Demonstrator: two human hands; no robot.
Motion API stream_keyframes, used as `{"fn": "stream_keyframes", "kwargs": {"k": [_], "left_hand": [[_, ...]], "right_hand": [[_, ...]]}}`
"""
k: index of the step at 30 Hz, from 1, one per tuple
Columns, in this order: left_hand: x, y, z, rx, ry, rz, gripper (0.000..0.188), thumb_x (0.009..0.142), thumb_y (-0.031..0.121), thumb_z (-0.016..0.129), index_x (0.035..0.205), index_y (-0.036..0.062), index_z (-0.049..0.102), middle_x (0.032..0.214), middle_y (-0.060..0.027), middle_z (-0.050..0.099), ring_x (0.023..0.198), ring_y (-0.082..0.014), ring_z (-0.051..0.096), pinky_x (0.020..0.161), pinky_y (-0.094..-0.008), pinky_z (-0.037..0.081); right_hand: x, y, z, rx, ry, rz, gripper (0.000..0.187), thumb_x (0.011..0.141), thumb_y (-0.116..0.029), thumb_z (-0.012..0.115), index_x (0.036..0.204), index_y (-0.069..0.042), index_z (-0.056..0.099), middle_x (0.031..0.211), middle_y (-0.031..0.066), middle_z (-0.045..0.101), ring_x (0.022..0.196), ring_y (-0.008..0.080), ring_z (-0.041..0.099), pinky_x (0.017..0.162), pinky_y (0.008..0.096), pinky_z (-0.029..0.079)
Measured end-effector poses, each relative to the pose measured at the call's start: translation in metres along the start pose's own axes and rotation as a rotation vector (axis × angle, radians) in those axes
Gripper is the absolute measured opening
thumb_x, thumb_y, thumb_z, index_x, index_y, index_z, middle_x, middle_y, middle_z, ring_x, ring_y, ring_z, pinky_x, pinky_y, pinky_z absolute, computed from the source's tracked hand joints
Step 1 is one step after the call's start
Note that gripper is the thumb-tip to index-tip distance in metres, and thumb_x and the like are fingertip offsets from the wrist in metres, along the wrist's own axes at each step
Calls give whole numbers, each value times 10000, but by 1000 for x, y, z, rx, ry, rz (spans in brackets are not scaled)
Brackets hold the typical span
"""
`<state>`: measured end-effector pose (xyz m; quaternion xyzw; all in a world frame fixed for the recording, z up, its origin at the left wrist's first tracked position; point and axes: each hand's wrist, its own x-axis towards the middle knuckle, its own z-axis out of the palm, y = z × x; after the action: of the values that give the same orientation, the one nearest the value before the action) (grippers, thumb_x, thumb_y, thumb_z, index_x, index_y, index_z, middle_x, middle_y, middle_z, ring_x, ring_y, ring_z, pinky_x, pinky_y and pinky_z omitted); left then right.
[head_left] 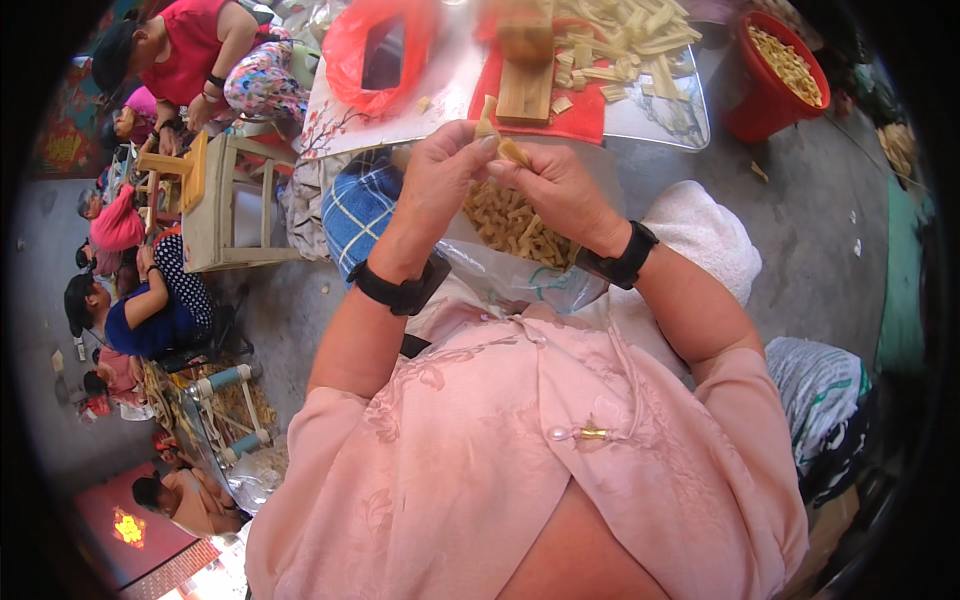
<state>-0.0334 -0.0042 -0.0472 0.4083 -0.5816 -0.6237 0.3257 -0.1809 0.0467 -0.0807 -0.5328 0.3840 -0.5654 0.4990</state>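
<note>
My left hand and my right hand meet in front of me, fingertips pinching a pale yellow strip that seems bent or knotted between them. Its exact material I cannot make out. One end sticks up above my left fingers. Right below, an open clear plastic bag on my lap holds many short yellow pieces. Beyond my hands a wooden block tool stands on a red cloth, its upper part blurred. Loose flat strips are heaped beside it on the table.
A red plastic bag lies on the table's left part. To the right stands a red bucket of yellow pieces. Wooden stools and several seated people are at left. A blue checked cloth and a white towel flank the bag.
</note>
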Motion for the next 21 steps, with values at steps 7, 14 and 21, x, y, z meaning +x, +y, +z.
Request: {"fn": "stream_keyframes", "kwargs": {"k": [7, 14, 21], "left_hand": [[1, -13, 4, -297, -37, -77, 175, 938, 171, 522, 1038, 35, 568, 894, -8, 600, 743, -69, 560, 668, -200, 449], [-5, -15, 6, 215, -209, 80, 196, 960, 213, 480, 1042, 44, 534, 824, 10, 522, 721, -67, 485, 661, -202, 410], [-9, -18, 6, 407, -221, 101, 188, 974, 196, 442, 1053, 37, 504, 839, 7, 502, 732, -84, 466, 667, -216, 412]], "right_hand": [[5, 5, -9, 35, -145, 69, 221, 882, -179, 586, 861, 33, 644, 718, -29, 576, 663, 40, 483, 586, 223, 408], [16, -14, -28, -139, 16, 355, 369, 835, -400, 632, 766, -38, 630, 628, -47, 502, 569, 34, 421, 510, 206, 349], [19, -3, -34, 28, -173, 393, 343, 875, -367, 587, 742, -51, 607, 626, -43, 504, 563, 38, 435, 497, 193, 340]]}}
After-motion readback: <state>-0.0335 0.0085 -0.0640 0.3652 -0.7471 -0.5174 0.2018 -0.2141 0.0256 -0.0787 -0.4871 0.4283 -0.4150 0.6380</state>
